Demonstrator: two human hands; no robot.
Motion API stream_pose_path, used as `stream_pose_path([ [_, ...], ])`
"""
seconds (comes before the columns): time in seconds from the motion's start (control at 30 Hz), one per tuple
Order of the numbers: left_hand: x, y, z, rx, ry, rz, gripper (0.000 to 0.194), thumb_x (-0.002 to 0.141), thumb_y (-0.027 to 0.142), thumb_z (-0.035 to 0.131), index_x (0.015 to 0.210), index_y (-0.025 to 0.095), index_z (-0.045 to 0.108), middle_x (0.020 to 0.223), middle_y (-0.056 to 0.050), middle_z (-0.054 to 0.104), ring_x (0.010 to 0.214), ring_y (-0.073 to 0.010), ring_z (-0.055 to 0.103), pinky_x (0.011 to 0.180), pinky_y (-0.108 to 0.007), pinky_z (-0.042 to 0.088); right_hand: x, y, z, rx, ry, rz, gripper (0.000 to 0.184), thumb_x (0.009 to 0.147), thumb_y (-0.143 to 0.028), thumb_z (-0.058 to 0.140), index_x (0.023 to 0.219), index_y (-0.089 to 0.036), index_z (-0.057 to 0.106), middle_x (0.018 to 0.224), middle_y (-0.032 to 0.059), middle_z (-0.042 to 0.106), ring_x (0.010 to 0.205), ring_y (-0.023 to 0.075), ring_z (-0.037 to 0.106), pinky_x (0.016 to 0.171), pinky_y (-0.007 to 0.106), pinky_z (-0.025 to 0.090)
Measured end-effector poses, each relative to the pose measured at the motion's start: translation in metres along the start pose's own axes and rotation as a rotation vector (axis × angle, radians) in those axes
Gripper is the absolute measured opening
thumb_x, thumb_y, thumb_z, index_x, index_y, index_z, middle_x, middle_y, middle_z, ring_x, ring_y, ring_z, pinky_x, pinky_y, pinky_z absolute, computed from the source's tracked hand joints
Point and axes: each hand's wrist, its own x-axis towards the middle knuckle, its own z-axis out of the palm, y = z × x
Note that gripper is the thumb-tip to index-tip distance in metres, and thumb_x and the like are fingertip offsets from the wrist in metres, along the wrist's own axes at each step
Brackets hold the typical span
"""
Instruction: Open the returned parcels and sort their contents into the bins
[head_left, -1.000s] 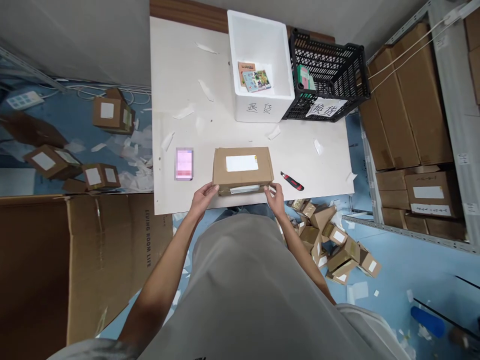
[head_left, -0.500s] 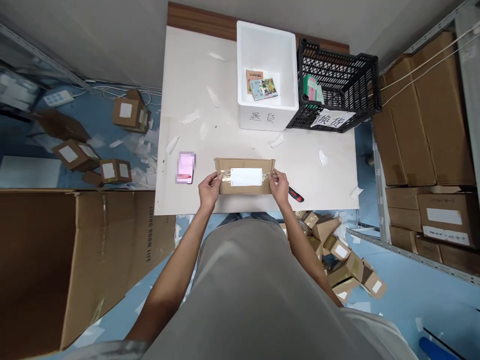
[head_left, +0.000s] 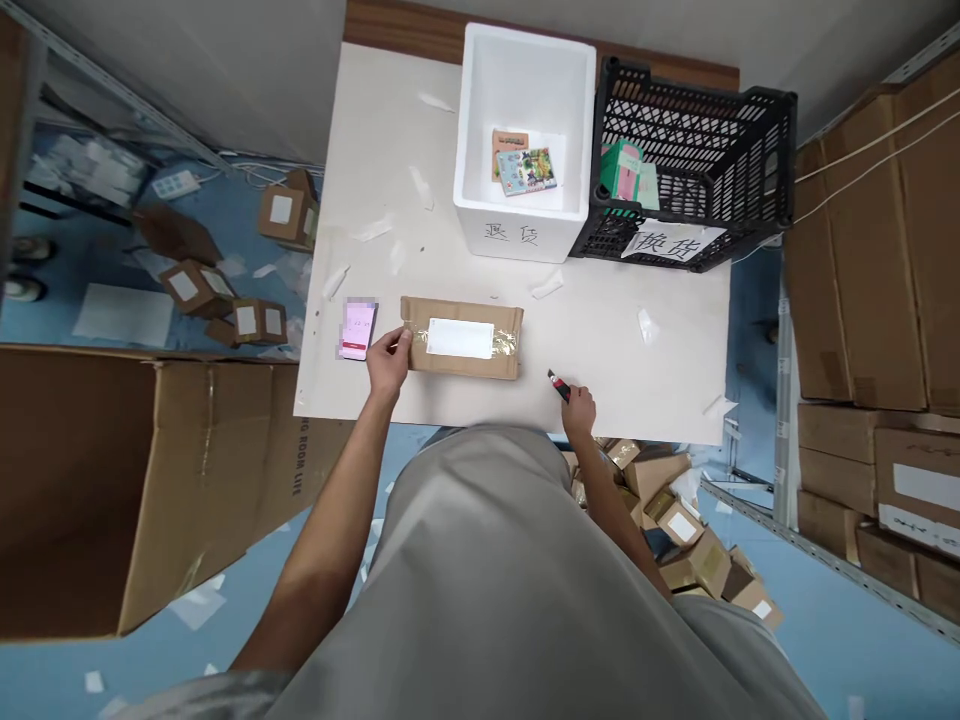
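Note:
A flat brown cardboard box (head_left: pixel 465 370) with a white label and shiny tape lies on the white table near its front edge. My left hand (head_left: pixel 390 362) pinches the box's left end between thumb and fingers. To the right, apart from the box, my right hand (head_left: pixel 579 412) is wrapped round a red and black box cutter (head_left: pixel 558 384), whose tip points up and left. Just left of my left hand lies a phone (head_left: pixel 358 330) with a pink screen.
At the back of the table (head_left: pixel 637 400) stand a white foam box (head_left: pixel 502 235) with two booklets and a black plastic crate (head_left: pixel 697 195) holding green packages. Paper scraps litter the table. A large open carton (head_left: pixel 225 480) is at left; discarded boxes (head_left: pixel 697 560) lie on the floor at right.
My right hand has let go of the box's right end and picked up the box cutter from the table. The left hand keeps hold of the box, now slightly tilted.

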Motion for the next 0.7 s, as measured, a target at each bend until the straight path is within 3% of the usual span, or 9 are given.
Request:
stream_pose_path([
  [0.17, -0.017, -0.003, -0.003, -0.001, 0.028, -0.001, 0.046, 0.095, 0.052, 0.082, 0.117, 0.012, 0.086, 0.126, -0.017, 0.086, 0.120, -0.0323, 0.077, 0.109, -0.042, 0.062, 0.008, -0.007, -0.003, 0.073, -0.031, -0.058, 0.029, 0.097, -0.027, 0.061, 0.121, -0.018, 0.074, 0.118, 0.0142, 0.076, 0.112, 0.0306, 0.072, 0.103, 0.042, 0.059],
  [0.33, -0.031, -0.005, -0.005, -0.016, -0.011, -0.043, 0.056, 0.093, 0.058, 0.084, 0.125, 0.012, 0.085, 0.133, -0.017, 0.085, 0.119, -0.0317, 0.077, 0.106, -0.041, 0.064, 0.011, -0.050, -0.001, 0.436, -0.102, -0.186, 0.040, 0.113, -0.042, 0.042, 0.136, -0.020, 0.067, 0.116, 0.0116, 0.081, 0.091, 0.0234, 0.081, 0.084, 0.036, 0.067],
  [0.4, -0.034, -0.006, -0.008, -0.040, -0.066, -0.040, 0.060, 0.090, 0.057, 0.087, 0.130, 0.013, 0.084, 0.139, -0.017, 0.083, 0.121, -0.0320, 0.078, 0.107, -0.041, 0.064, 0.007, -0.071, 0.000, 0.591, -0.126, -0.263, 0.042, 0.116, -0.048, 0.043, 0.141, -0.022, 0.064, 0.124, 0.0131, 0.083, 0.096, 0.0246, 0.084, 0.082, 0.037, 0.069],
  [0.53, -0.039, -0.010, -0.016, -0.095, -0.156, -0.023, 0.068, 0.087, 0.056, 0.091, 0.137, 0.012, 0.080, 0.145, -0.020, 0.080, 0.125, -0.0339, 0.080, 0.110, -0.044, 0.066, -0.011, -0.097, -0.001, 0.552, -0.077, -0.275, 0.041, 0.117, -0.052, 0.043, 0.141, -0.026, 0.062, 0.133, 0.0119, 0.084, 0.116, 0.0256, 0.083, 0.093, 0.040, 0.071],
  [0.7, -0.043, -0.020, -0.032, -0.047, -0.261, 0.003, 0.065, 0.091, 0.060, 0.083, 0.139, 0.015, 0.078, 0.141, -0.017, 0.082, 0.118, -0.0321, 0.082, 0.102, -0.041, 0.069, -0.041, -0.105, -0.010, 0.495, 0.002, -0.200, 0.038, 0.115, -0.050, 0.042, 0.135, -0.025, 0.061, 0.133, 0.0118, 0.084, 0.110, 0.0234, 0.084, 0.093, 0.040, 0.071],
])
